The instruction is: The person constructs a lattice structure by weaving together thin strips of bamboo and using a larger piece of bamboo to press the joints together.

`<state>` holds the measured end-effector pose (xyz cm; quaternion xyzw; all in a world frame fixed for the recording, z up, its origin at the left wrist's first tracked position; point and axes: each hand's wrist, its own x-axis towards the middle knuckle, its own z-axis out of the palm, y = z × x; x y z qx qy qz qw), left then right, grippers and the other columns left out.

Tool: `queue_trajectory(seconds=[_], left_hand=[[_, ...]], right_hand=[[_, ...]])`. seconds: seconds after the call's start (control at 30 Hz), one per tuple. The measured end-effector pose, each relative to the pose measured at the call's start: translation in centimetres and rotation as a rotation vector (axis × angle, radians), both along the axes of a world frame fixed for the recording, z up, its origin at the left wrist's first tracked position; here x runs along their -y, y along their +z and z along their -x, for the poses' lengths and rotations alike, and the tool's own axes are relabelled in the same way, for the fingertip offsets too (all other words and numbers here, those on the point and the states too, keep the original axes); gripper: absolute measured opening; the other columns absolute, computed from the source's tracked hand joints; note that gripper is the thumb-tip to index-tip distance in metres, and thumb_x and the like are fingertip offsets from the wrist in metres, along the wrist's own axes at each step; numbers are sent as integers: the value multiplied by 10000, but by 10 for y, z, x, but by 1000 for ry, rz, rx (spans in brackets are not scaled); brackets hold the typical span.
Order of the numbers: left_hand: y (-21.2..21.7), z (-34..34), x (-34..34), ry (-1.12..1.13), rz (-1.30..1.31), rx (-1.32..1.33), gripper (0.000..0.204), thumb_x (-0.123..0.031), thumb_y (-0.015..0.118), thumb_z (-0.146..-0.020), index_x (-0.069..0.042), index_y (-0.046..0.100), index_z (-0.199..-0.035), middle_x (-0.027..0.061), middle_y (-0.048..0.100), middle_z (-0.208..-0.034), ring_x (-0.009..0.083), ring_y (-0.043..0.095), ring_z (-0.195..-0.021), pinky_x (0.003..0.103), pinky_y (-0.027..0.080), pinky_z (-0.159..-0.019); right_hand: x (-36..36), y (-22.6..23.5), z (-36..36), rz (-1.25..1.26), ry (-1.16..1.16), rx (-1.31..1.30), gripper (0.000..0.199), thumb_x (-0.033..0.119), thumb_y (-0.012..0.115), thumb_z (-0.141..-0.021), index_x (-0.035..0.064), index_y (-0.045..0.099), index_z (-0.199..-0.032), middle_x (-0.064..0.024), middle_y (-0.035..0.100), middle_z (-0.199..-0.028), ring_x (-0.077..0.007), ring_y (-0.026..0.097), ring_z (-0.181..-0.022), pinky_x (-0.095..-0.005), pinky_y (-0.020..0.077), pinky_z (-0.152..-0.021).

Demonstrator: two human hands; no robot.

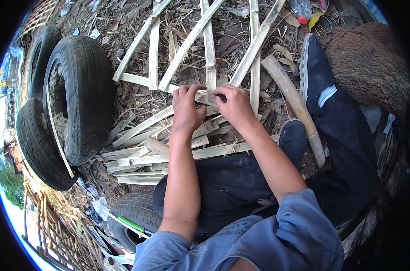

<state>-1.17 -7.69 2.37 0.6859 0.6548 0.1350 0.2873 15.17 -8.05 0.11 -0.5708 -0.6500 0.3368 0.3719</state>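
Upper centre of frame: lattice of pale split strips (pixel 209 58) — judged light and springy, prone to splitting if bent sharply. At its lower edge, your left hand (pixel 187 106) curls loosely, your right hand (pixel 235 106) is bunched; what either grasps you cannot tell. Best hold: near the crossings.

Pale, flat bamboo strips (pixel 209 58) lie crossed in pairs on the ground (pixel 132 99), several near ends meeting a crosswise strip (pixel 137 80), which apparently continues rightward where the view is blocked.
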Motion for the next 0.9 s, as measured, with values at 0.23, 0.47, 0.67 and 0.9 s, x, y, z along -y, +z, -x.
queue_trajectory(seconds=[0.23, 0.47, 0.67, 0.9], left_hand=[[-7, -8, 2, -2, -14, -44, 723, -10, 776, -623, -176, 545, -1287, 132, 489, -1353, 399, 338, -1351, 512, 266, -1121], [-14, 0, 1, 4, -10, 0, 711, -12, 752, -631, -152, 533, -1293, 136, 542, -1305, 396, 351, -1362, 509, 268, -1116], [-13, 3, -1, 38, 10, 32, 653, -47, 785, -621, -160, 575, -1229, 132, 555, -1292, 381, 365, -1362, 508, 268, -1112], [-14, 4, 0, 38, -3, 36, 616, -61, 813, -617, -167, 597, -1185, 122, 571, -1277, 369, 370, -1362, 504, 277, -1102]], right_hand=[[-3, -1, 1, 53, 2, -46, 90, 27, 659, -774, 20, 701, -853, -153, 706, -867, -345, 689, -775, -420, 556, -714], [-4, 2, 11, 3, 15, 59, 97, 29, 649, -781, 53, 700, -859, -113, 708, -860, -323, 690, -775, -406, 556, -694], [0, -1, 14, -45, -25, 14, 120, 33, 675, -765, 54, 709, -878, -120, 715, -848, -319, 698, -767, -398, 558, -681], [2, -2, 16, -20, -65, 16, 93, 34, 697, -763, 16, 727, -849, -161, 717, -841, -330, 703, -752, -392, 566, -692]])
